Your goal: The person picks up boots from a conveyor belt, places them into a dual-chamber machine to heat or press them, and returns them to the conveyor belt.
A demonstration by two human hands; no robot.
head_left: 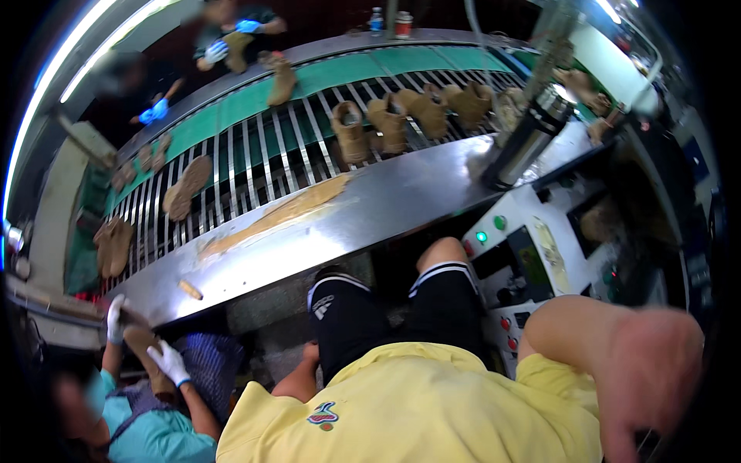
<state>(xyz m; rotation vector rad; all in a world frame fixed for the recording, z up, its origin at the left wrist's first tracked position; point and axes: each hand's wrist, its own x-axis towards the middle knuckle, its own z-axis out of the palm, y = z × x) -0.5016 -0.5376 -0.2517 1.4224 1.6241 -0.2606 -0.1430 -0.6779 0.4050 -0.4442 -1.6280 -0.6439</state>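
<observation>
My right hand (652, 378) is close and blurred at the lower right, with the arm bent beside the control panel; its fingers are not clear. Near my left thigh a short stretch of my left forearm (297, 378) comes out of the yellow sleeve, and the fingers there cannot be made out. Before me runs a metal ledge (370, 212) with a tan smeared strip (285, 212) on it. A tall steel flask (532, 135) stands at its right end. Beyond lie metal slats with several brown boots upright, one of them a nearer boot (351, 131), and a shoe on its side (187, 187).
To my right is a white control panel (502, 204) with coloured buttons. A gloved co-worker (158, 417) at lower left holds a brown shoe (147, 351). Across the green belt (332, 75), another gloved person handles a boot (235, 52). A small yellowish piece (191, 290) lies on the ledge.
</observation>
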